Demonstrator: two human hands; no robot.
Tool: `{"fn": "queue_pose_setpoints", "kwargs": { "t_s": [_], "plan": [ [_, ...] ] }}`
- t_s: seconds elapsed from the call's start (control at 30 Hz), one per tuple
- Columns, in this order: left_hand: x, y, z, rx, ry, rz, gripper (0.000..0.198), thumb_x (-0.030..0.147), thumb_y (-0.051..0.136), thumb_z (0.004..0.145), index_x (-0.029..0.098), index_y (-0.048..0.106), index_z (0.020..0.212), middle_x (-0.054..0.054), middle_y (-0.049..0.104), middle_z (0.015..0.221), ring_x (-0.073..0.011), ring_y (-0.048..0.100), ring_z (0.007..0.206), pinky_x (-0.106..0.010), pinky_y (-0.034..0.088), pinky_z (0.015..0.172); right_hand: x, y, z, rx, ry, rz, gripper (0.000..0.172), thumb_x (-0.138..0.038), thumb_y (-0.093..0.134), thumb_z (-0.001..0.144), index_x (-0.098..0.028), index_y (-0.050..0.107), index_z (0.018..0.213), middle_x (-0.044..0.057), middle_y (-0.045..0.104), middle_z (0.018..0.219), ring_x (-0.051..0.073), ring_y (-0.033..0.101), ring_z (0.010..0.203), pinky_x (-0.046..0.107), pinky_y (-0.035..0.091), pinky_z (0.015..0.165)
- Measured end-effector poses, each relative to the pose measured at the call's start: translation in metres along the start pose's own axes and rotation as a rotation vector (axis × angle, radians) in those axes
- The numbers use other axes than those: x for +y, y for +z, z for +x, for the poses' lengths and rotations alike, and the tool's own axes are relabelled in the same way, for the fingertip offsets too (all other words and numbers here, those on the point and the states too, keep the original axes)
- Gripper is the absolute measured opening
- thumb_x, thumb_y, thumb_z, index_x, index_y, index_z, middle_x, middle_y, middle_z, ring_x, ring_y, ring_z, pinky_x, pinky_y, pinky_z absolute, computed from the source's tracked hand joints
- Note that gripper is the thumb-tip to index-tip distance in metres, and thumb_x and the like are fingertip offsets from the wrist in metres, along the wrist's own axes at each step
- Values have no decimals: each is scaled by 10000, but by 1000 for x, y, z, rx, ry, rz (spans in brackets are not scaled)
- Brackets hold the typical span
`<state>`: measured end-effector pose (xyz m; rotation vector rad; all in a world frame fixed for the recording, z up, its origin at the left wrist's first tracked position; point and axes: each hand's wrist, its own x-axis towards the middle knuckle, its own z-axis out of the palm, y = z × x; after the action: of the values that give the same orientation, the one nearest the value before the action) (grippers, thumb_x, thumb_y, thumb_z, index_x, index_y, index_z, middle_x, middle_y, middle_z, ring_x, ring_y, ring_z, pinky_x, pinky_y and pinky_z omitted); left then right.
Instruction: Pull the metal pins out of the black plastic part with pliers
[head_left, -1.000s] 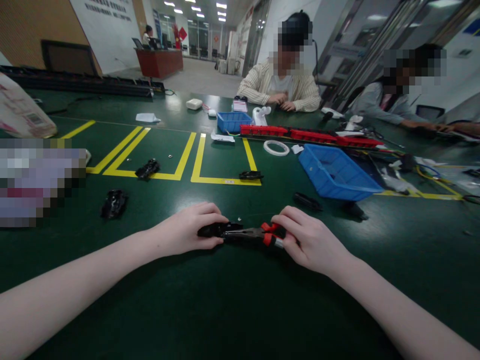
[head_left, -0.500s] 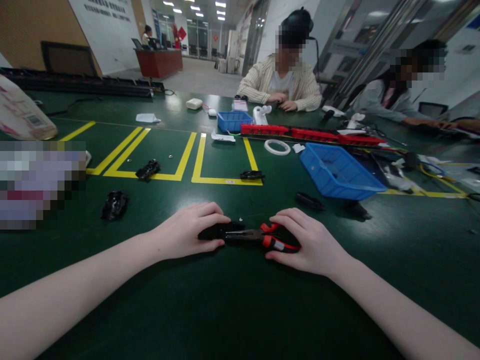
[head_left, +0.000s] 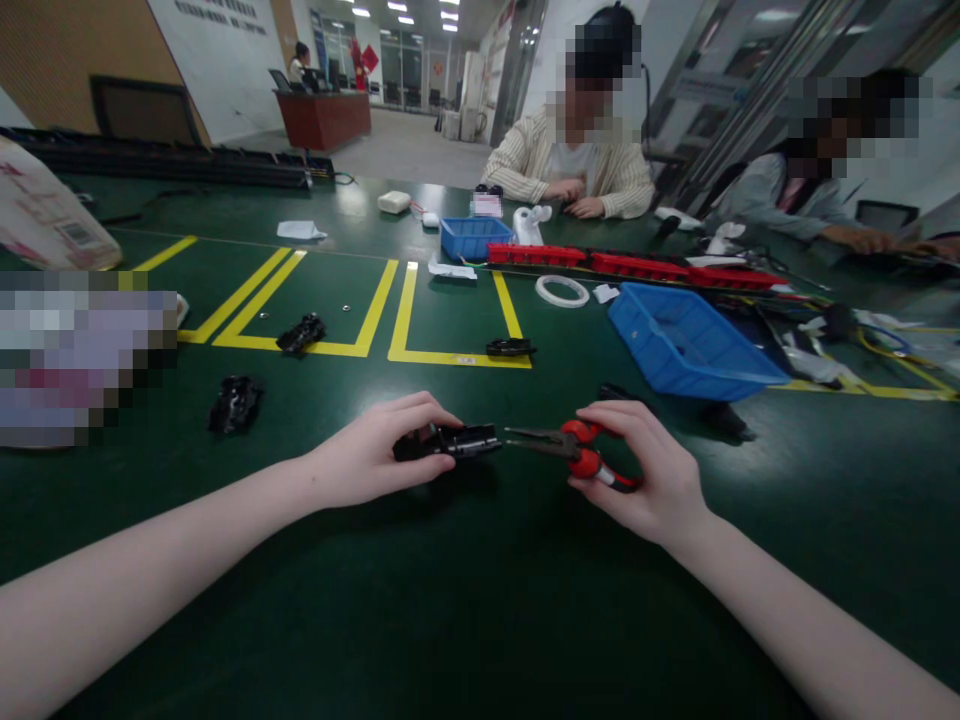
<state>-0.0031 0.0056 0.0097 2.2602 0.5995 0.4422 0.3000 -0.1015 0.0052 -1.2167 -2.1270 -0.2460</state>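
Between thumb and fingers, my left hand (head_left: 405,440) grips a long black plastic part (head_left: 474,441), its free end pointing right. My right hand (head_left: 651,468) is closed around the red-and-black handles of long-nose pliers (head_left: 581,447). The slim jaws are slightly apart, with nothing visible between them, and their tips lie just right of the black part's end. Beyond my hands, a short black part (head_left: 510,347) rests on a yellow tape line. Other black parts, one ridged (head_left: 301,334) and one bulky (head_left: 235,404), lie to the left.
A blue bin (head_left: 694,345) stands right of centre, with a dark piece (head_left: 727,422) by its near edge. Farther back are a white tape ring (head_left: 562,291), a red strip (head_left: 630,265) and a smaller blue bin (head_left: 474,238). Two people sit across the green table (head_left: 450,620).
The pliers have moved right, away from the black part, and their jaws have parted. More of the black part now shows beyond my left fingers. The view has shifted slightly.
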Motion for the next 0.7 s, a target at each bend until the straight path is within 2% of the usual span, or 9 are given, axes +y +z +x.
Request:
{"fn": "queue_pose_setpoints", "kwargs": {
  "t_s": [0.1, 0.17, 0.3, 0.43, 0.57, 0.7],
  "plan": [
    [2, -1, 0, 13, -31, -31, 265, 319, 605, 960, 213, 634, 1201, -27, 626, 1089, -155, 590, 885, -310, 486, 775, 2, 2, -1, -29, 43, -25, 628, -300, 667, 892, -189, 409, 1454, 154, 610, 1170, 271, 633, 1064, 432, 560, 896],
    [2, 0, 0, 4, -33, -43, 261, 328, 602, 961, 208, 642, 1190, -26, 627, 1083, -153, 591, 874, -307, 483, 768, 5, 5, -2, -76, 18, -65, 653, -281, 641, 908, -203, 371, 1497, 162, 584, 1210, 273, 616, 1086, 430, 559, 891],
    [0, 0, 0, -18, -32, -70, 261, 352, 596, 961, 205, 656, 1170, -26, 629, 1067, -160, 598, 883, -312, 487, 769, 8, 9, -2, -131, -129, -145, 553, -278, 611, 911, -199, 455, 1435, 166, 575, 1219, 301, 582, 1118, 482, 533, 920],
    [0, -1, 0, -19, -39, -82, 237, 345, 592, 961, 207, 662, 1141, -28, 629, 1063, -162, 601, 875, -315, 497, 767, 5, 10, 0, -121, -173, -182, 578, -263, 626, 883, -170, 437, 1421, 186, 594, 1257, 332, 573, 1157, 531, 499, 957],
    [2, -1, -2, -35, -19, -43, 270, 318, 639, 929, 205, 640, 1174, -37, 620, 1116, -180, 617, 939, -351, 523, 833, 3, 8, 1, -104, -112, -111, 576, -271, 579, 893, -197, 389, 1432, 181, 609, 1263, 360, 585, 1173, 560, 500, 949],
    [1, 0, -3, -36, 56, 3, 344, 283, 656, 912, 215, 597, 1243, -49, 588, 1197, -197, 619, 1026, -362, 539, 866, 5, 6, -3, -124, -35, -14, 514, -293, 559, 889, -214, 425, 1379, 152, 645, 1155, 331, 651, 1031, 486, 562, 813]
  ]
}}
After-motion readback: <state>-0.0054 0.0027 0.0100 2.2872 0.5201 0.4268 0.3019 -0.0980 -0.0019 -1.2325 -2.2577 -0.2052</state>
